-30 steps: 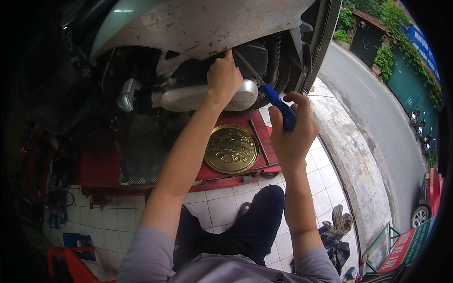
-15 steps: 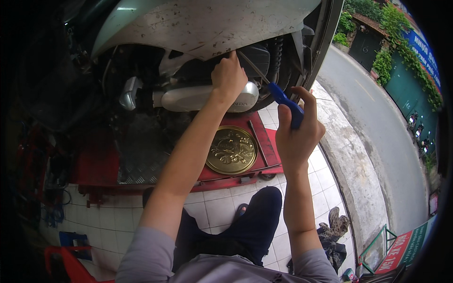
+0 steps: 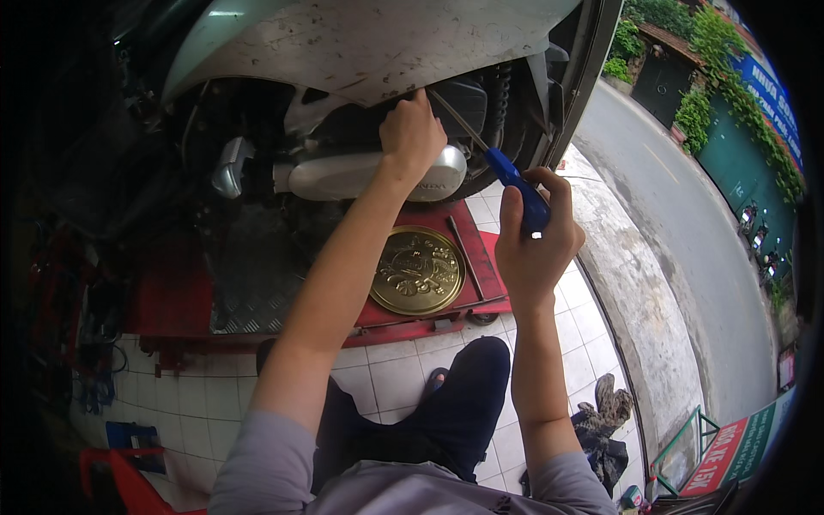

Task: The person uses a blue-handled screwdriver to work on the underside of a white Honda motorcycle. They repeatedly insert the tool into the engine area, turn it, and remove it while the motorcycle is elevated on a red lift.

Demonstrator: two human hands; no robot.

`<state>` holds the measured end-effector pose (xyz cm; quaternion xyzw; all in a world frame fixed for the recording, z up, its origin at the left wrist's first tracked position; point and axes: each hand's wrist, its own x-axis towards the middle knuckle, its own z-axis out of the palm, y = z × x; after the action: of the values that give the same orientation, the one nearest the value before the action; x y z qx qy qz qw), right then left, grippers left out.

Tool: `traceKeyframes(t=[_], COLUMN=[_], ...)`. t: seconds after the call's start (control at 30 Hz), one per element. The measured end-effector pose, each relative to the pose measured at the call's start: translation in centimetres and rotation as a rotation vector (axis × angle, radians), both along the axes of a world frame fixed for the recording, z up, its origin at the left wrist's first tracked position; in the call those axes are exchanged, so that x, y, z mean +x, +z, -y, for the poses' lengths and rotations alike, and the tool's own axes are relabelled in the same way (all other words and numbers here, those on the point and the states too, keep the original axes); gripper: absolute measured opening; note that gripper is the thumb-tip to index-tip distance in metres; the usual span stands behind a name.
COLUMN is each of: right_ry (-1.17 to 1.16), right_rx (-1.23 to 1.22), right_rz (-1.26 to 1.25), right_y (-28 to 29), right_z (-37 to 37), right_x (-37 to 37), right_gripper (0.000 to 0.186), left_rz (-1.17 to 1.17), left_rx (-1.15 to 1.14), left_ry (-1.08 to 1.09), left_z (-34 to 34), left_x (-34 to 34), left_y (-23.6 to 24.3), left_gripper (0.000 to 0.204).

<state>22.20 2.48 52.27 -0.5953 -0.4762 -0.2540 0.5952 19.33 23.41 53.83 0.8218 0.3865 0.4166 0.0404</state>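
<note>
Slipping is the danger: the right hand grips tight a blue-handled screwdriver, tip up under the grey scooter panel beside the curled left hand, which it could poke.

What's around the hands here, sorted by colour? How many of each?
Blue: 1, screwdriver in the right hand
Gold: 1, round tray
Silver: 1, engine cover under the left hand
Red: 1, lift platform
Total: 4

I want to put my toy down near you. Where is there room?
Bare white floor tiles lie between the red metal lift platform and the dark trouser leg. The platform's right end is crowded by the round brass embossed plate.
</note>
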Motion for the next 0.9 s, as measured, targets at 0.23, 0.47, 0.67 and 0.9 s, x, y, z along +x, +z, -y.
traceKeyframes(t=[0.23, 0.47, 0.67, 0.9], right_ry=[-0.118, -0.033, -0.11, -0.082], right_rx=[0.047, 0.074, 0.096, 0.185], right_rz=[0.31, 0.156, 0.137, 0.138], right_y=[-0.2, -0.8, -1.2, -1.4], right_z=[-0.2, -0.6, -0.7, -1.6], right_x=[1.1, 1.0, 0.8, 1.1], right_gripper=[0.037, 0.038, 0.032, 0.024], left_rz=[-0.017, 0.004, 0.005, 0.017], left_rx=[0.029, 0.022, 0.044, 0.031], left_ry=[-0.002, -0.004, -0.004, -0.011], left_z=[-0.2, -0.1, -0.3, -0.2], left_x=[-0.1, 0.0, 0.0, 0.0], left_y=[0.0, 0.0, -0.2, -0.1], left_gripper=[0.055, 0.053, 0.05, 0.048])
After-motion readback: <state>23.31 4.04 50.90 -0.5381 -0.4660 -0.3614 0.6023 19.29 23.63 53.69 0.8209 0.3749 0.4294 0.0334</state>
